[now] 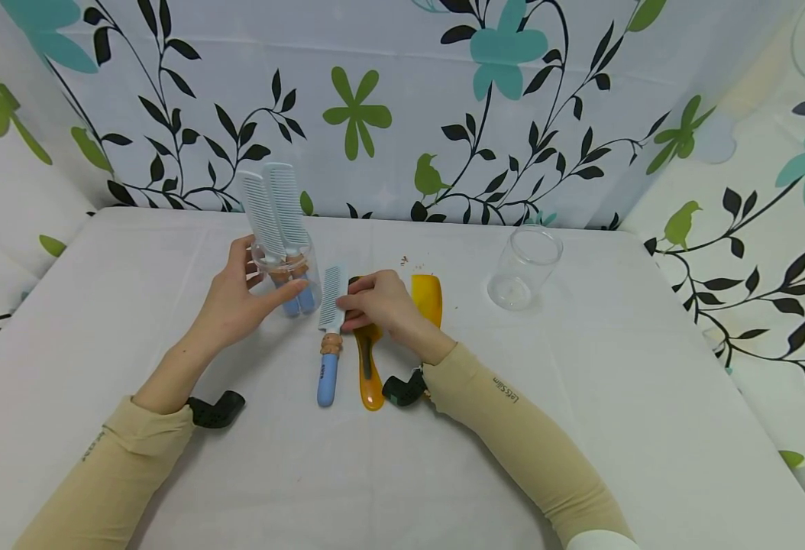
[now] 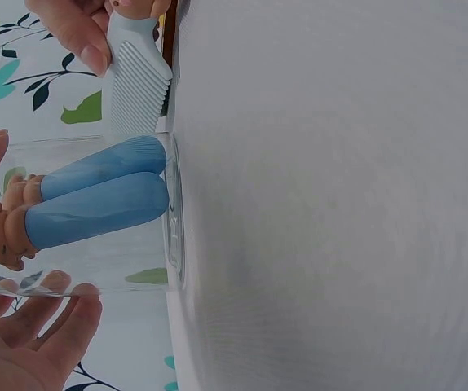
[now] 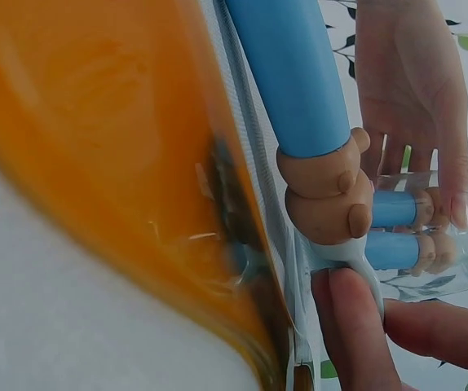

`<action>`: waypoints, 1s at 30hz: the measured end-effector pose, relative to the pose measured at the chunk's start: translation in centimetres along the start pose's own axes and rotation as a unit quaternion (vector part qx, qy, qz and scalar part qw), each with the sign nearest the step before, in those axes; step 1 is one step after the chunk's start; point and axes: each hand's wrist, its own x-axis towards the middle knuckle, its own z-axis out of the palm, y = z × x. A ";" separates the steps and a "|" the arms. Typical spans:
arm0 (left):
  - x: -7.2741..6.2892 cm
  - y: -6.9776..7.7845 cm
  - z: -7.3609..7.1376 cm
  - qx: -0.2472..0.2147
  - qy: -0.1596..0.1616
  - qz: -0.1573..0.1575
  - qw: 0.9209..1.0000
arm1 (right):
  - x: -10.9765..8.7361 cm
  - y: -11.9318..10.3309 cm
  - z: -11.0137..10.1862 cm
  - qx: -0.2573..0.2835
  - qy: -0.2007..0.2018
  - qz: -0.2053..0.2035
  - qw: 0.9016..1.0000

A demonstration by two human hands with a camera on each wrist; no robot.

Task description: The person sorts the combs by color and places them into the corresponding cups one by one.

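Observation:
My left hand (image 1: 234, 302) grips a clear cup (image 1: 314, 267), thumb on one side and fingers on the other. Two pale blue combs (image 1: 275, 214) stand in it, teeth up, with blue handles and brown bear-like figures at the necks. My right hand (image 1: 389, 309) pinches a third comb (image 1: 331, 345) of the same kind by its toothed part; its blue handle points toward me. In the right wrist view, thumb and finger lie on either side of its pale head. Just right of that comb, partly under my right hand, lies a long orange implement (image 1: 371, 382) with a dark streak along its handle.
A broad yellow-orange piece (image 1: 428, 296) shows behind my right wrist. Another clear cup (image 1: 525, 269) stands at the back right. Small brown crumbs (image 1: 404, 261) lie on the white tablecloth (image 1: 347, 473). Patterned curtains (image 1: 375, 46) enclose the back and sides.

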 end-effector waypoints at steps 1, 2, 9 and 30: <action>0.0 0.0 0.0 0.000 0.000 0.001 1.000 | 0.0 0.0 0.0 0.000 0.000 0.000 1.000; 0.0 0.0 0.0 -0.001 0.000 0.002 1.000 | 0.0 0.0 0.0 0.001 0.000 -0.001 1.000; 0.0 0.0 0.0 0.000 0.000 0.004 1.000 | -0.2 -0.2 -0.1 0.006 0.004 -0.013 1.000; 0.0 -0.1 0.1 -0.011 0.000 0.013 1.000 | -0.4 -1.5 -1.1 0.023 0.016 -0.039 0.999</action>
